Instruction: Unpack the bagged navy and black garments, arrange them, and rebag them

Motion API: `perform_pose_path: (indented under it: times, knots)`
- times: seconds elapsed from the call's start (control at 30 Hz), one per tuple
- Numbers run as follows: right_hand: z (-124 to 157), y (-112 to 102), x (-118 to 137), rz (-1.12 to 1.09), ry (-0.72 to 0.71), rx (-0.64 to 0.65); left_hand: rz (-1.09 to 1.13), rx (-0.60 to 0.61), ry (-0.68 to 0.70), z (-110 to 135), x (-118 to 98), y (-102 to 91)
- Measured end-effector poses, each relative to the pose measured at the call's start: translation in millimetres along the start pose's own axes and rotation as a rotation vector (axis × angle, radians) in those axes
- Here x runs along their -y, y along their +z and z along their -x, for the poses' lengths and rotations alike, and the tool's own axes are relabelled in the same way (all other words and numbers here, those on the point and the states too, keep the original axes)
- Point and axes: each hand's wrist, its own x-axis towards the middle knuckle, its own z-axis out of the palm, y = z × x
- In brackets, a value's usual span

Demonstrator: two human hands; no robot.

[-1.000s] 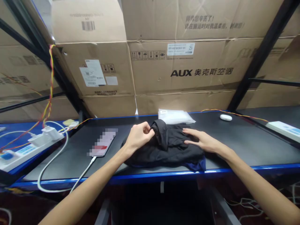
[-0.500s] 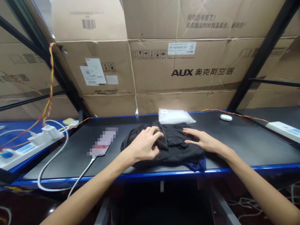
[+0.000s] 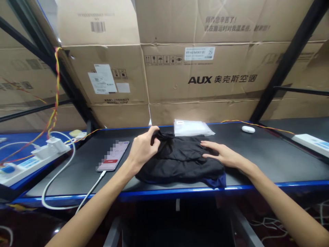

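A black garment (image 3: pixel 185 161), with dark blue cloth showing along its lower edge, lies bunched on the dark tabletop in front of me. My left hand (image 3: pixel 145 144) pinches a fold at its upper left and holds that part raised. On the garment's right side rests my right hand (image 3: pixel 221 154), fingers stretched out and spread over the fabric. What kind of garment it is cannot be made out. Just behind it lies a flat, whitish plastic packet (image 3: pixel 192 128).
To the left, a phone (image 3: pixel 113 156) is plugged into a white cable (image 3: pixel 89 190). Power strips stand at the far left (image 3: pixel 38 154) and right (image 3: pixel 312 142). A small white case (image 3: pixel 248 129) sits at the back right. Cardboard (image 3: pixel 195 92) walls off the rear, between black posts.
My left hand has moved left and up, lifting and pulling a fold of the black garment leftward. My right hand stays where it was.
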Motion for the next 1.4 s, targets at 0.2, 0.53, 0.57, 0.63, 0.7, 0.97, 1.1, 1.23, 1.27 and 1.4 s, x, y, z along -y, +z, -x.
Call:
perform_pose_path:
  times: [0.2,0.53,0.57,0.63,0.7,0.97,1.1,1.23,1.27,1.4]
  knots:
    - [0,1,-3,0.001,0.009,0.004,-0.296,0.122,-0.192,9,35,-14.2]
    - [0,-3,2,-0.002,-0.015,-0.02,-0.092,0.233,0.013,8,53,-17.0]
    - [0,-4,5,-0.005,-0.016,-0.033,-0.016,0.221,0.076,6,52,-17.2]
    - [0,-7,10,-0.028,-0.017,-0.09,0.108,0.248,0.161,2,50,-15.0]
    - [0,-8,16,-0.071,-0.017,-0.161,0.152,0.315,0.191,-1,49,-9.5]
    - [-6,-1,23,-0.022,-0.099,-0.083,0.133,0.367,0.18,-1,60,11.7]
    - [-7,-2,22,-0.041,-0.131,-0.124,0.19,0.325,0.177,-3,59,5.7]
    - [-2,-10,27,-0.103,-0.107,-0.229,0.362,0.247,0.164,0,50,-9.1]
    - [1,-12,30,-0.117,-0.093,-0.257,0.406,0.235,0.149,1,48,-13.7]
    - [14,-25,45,-0.117,-0.047,-0.281,0.532,0.276,0.19,7,45,-30.5]
